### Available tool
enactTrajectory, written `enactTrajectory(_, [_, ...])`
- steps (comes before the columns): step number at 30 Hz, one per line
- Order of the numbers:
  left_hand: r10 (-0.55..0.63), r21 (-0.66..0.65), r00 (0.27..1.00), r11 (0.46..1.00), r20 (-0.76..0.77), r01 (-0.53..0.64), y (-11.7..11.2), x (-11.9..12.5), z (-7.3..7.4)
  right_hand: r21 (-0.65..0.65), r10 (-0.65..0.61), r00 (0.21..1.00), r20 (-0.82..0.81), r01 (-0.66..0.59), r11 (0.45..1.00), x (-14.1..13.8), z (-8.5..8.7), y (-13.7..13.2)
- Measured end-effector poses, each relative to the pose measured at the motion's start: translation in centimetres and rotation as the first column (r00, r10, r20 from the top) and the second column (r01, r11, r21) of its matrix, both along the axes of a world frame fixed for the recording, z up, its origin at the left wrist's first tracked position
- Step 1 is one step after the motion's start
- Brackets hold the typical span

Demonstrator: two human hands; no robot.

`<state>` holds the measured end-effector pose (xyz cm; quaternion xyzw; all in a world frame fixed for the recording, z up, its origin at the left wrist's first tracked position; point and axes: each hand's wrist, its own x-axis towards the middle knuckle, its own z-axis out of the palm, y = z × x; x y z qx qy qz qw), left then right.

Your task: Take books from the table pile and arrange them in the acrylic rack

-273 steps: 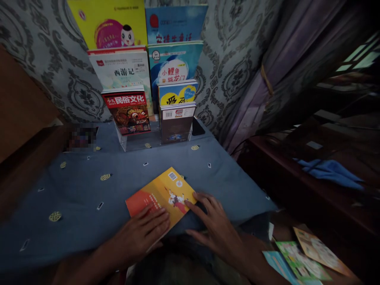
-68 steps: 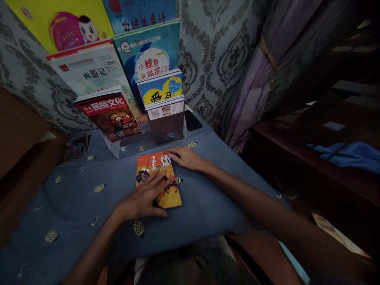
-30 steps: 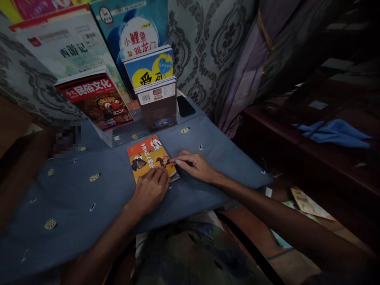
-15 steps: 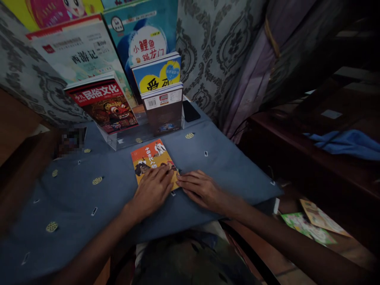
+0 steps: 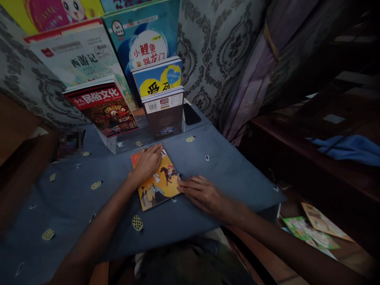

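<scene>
Rack: clear; holds upright books in two columns, red book foremost left, dark book foremost right.
Left hand: spread flat on the orange book, gripping nothing.
Orange book: flat on the table, before the rack.
Right hand: fingertips at its right edge; cannot tell whether pinching.

Bare forearms show, with a dark, faintly mottled garment below.

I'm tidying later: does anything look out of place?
Yes. A green booklet and an orange one lie askew, apparently on the floor. The dark book shows a barcode, while the red one shows its title. A blue cloth lies crumpled at right.
</scene>
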<state>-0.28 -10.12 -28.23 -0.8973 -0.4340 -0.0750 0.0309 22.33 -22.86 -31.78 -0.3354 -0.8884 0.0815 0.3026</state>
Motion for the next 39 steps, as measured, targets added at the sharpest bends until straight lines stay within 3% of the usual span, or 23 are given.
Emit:
enactTrajectory(9, [-0.065,-0.067,0.996,0.995,0.055,0.068,-0.9,-1.0,-0.3,-0.021,0.004,1.000,0.019,-0.004,1.000,0.3,-0.7,0.1])
enactTrajectory(16, [-0.337,-0.103,0.935,0.932,0.107,0.347,-8.0,-0.9,0.3,0.034,-0.025,0.999,-0.023,0.026,0.999,-0.2,0.2,-0.2])
enactTrajectory(21, [-0.385,-0.063,0.912,0.916,0.143,0.397,-10.8,-1.2,0.1,0.097,-0.023,0.999,-0.032,0.026,0.995,-0.2,0.4,-0.4])
enactTrajectory(24, [-0.385,-0.111,0.909,0.908,0.162,0.404,-10.2,-1.8,0.0,0.097,-0.009,1.000,-0.025,0.012,0.995,-0.2,0.5,-0.5])
enactTrajectory(27, [-0.310,-0.118,0.927,0.933,0.210,0.339,-7.9,-3.4,-0.6,0.103,-0.006,0.999,-0.037,0.010,0.995,-0.1,0.4,-0.5])
enactTrajectory(30, [-0.148,-0.087,0.955,0.981,0.258,0.176,-4.4,-6.2,-1.6,0.104,-0.011,1.000,-0.013,0.012,0.995,-0.2,0.3,-0.4])
enactTrajectory(33, [0.029,-0.113,0.956,0.994,0.290,0.004,-1.6,-8.9,-2.5,0.114,-0.008,1.000,0.007,0.008,0.993,-0.1,0.3,-0.5])
enactTrajectory(39, [0.076,-0.181,0.917,0.983,0.392,-0.004,-0.6,-10.6,-3.5,0.077,-0.002,0.998,0.059,-0.002,0.997,-0.5,2.0,-0.6])
